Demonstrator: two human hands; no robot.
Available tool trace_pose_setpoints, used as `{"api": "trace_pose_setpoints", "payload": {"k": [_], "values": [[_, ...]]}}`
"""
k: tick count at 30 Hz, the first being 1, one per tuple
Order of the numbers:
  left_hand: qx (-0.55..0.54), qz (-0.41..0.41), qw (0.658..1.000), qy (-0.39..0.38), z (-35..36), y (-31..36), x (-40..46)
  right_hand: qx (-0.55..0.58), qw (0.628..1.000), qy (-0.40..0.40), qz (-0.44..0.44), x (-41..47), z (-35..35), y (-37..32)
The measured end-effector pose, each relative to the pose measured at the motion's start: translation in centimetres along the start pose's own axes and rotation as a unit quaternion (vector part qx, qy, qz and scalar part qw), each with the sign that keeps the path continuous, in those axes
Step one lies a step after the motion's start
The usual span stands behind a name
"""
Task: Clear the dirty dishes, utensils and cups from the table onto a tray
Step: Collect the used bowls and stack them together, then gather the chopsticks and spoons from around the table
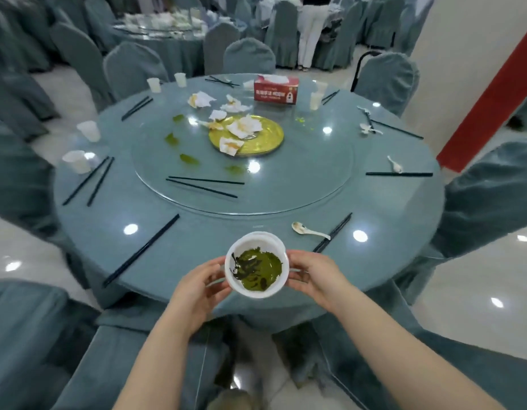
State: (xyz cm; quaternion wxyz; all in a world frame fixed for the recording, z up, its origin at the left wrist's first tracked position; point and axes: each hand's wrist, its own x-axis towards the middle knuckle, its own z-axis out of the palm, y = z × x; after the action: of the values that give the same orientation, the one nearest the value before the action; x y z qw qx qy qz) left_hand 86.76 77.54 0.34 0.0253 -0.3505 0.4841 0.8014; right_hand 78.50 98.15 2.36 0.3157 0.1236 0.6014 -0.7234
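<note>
Banquet hall, round teal worktop [108,232] ringed by covered chairs. Nearest, both hands hold a white bowl [256,266] of green leftovers above the near edge: left hand [197,287] and right hand [315,276] curl round its sides. Just beyond lie a spoon [308,230] and chopsticks [142,250]. Farther, the glass turntable [315,173] carries a gold plate [268,134] with crumpled napkins [243,127]; plastic cups [78,161] and a tissue box [276,89] sit behind. No tray in view. Task looks partly done; cups, chopsticks and spoons remain.
</note>
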Motion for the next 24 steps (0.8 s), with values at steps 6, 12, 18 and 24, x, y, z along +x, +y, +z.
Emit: {"api": "trace_pose_setpoints", "payload": {"k": [6, 12, 18, 24], "values": [[-0.049, 0.004, 0.991, 0.124, -4.5, 1.6, 5.4, -0.099, 0.988, -0.102, 0.064, 7.7, 5.6, -1.1], [-0.081, -0.013, 0.987, 0.141, -7.0, 4.0, 11.8, -0.146, 0.979, -0.109, 0.095, 15.7, 10.0, -1.9], [-0.047, -0.07, 0.99, 0.115, -8.1, 5.2, 15.5, -0.181, 0.971, -0.082, 0.131, 20.0, 11.1, -1.5], [0.003, -0.105, 0.991, 0.079, -8.9, 5.6, 17.1, -0.317, 0.944, -0.049, 0.076, 22.5, 11.7, -2.8]]}}
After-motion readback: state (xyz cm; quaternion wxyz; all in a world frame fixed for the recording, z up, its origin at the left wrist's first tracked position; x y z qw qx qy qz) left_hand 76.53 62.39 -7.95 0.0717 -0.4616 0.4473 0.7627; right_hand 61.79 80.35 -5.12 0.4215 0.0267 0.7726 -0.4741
